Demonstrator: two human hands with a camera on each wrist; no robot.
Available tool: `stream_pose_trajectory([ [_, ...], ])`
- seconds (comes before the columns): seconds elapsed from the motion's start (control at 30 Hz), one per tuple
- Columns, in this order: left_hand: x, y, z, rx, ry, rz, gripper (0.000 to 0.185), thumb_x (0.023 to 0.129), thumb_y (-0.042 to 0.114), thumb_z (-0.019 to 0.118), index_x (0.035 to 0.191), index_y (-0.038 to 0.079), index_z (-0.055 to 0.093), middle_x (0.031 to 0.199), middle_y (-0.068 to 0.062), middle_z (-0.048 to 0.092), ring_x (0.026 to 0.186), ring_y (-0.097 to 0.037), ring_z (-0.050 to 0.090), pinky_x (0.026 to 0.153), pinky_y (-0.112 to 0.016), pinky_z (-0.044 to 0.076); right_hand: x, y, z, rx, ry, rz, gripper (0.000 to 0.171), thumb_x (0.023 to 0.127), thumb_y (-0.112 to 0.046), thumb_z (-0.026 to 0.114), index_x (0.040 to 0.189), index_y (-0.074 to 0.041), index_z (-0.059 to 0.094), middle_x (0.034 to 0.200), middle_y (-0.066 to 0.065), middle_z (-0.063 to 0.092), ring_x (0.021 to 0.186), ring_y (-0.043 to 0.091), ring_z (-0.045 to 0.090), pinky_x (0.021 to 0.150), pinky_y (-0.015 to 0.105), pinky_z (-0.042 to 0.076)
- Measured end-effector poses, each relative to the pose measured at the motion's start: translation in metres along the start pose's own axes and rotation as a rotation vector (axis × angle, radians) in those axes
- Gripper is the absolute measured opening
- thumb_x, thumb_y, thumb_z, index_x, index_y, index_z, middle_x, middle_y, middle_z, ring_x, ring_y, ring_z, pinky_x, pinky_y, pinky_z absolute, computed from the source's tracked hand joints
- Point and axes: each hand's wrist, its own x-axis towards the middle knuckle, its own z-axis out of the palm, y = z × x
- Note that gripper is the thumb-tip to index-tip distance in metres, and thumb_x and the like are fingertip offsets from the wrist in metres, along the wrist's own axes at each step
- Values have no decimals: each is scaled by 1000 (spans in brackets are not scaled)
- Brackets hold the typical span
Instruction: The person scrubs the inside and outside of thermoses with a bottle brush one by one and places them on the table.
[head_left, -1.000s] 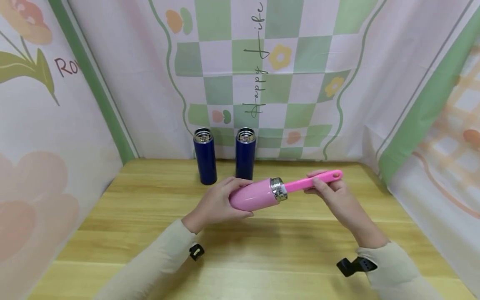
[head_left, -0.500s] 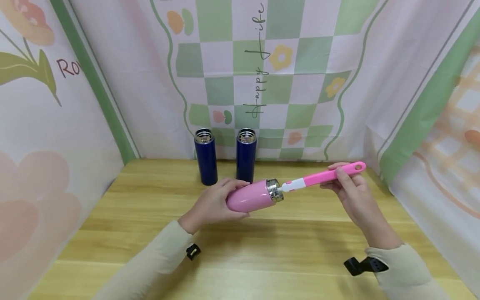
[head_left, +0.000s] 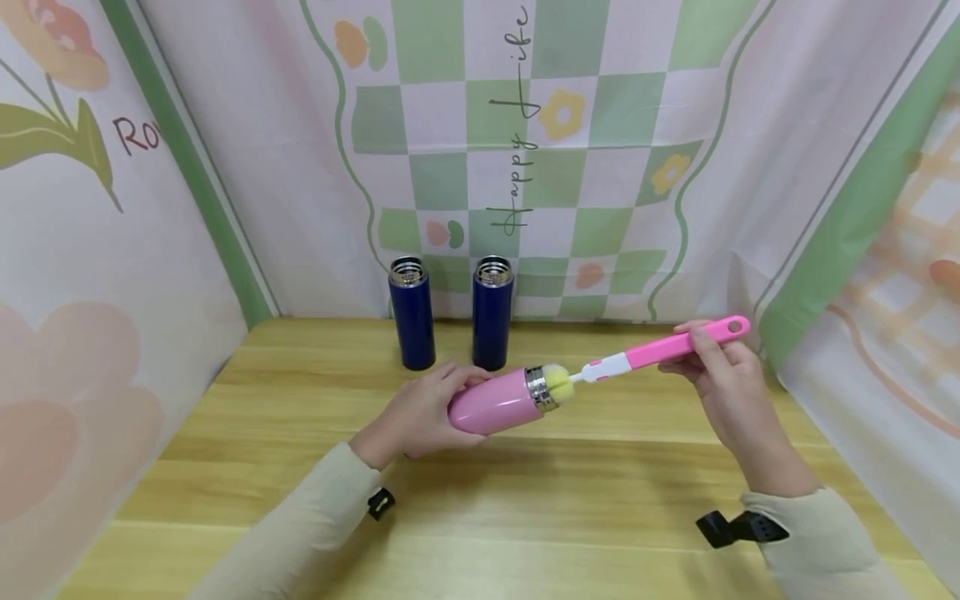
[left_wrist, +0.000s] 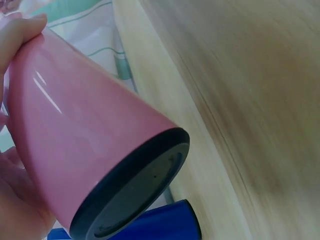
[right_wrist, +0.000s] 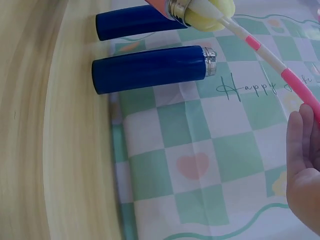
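Note:
In the head view my left hand (head_left: 423, 412) grips a pink thermos bottle (head_left: 491, 403) round its lower body, tilted with its steel mouth to the right. Its black base shows in the left wrist view. Between thumb and fingers, my right hand (head_left: 723, 392) holds the pink handle of a bottle brush (head_left: 660, 350). The brush's yellow sponge head (head_left: 560, 383) is partly out of the bottle's mouth, and the rest of it is hidden inside. In the right wrist view the sponge (right_wrist: 215, 15) bulges from the steel rim.
Two dark blue bottles without lids, a left one (head_left: 412, 321) and a right one (head_left: 491, 317), stand upright at the back of the wooden table (head_left: 525, 533). Behind them hangs a checked cloth (head_left: 555, 183). Curtains close off both sides.
My right hand has drawn the brush outward to the right, so its white neck and then part of the yellow sponge came out of the bottle. The left hand has shifted slightly left.

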Motion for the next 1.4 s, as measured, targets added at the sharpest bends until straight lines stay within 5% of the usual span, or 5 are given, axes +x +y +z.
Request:
stream_pose_trajectory([
  [0.67, -7, -1, -9, -95, 15, 14, 73, 71, 48, 89, 136, 40, 56, 123, 16, 58, 101, -5, 57, 83, -34, 50, -1, -8, -7, -1, 52, 2, 24, 106, -12, 48, 111, 3, 66, 98, 11, 70, 87, 17, 70, 80, 26, 56],
  [1.4, -11, -4, -15, -77, -14, -42, 73, 72, 50, 87, 136, 47, 53, 129, 18, 55, 104, -6, 56, 84, -35, 50, 1, -5, -14, -66, 164, 85, 23, 104, -19, 55, 108, 1, 67, 97, 9, 67, 86, 16, 70, 78, 26, 56],
])
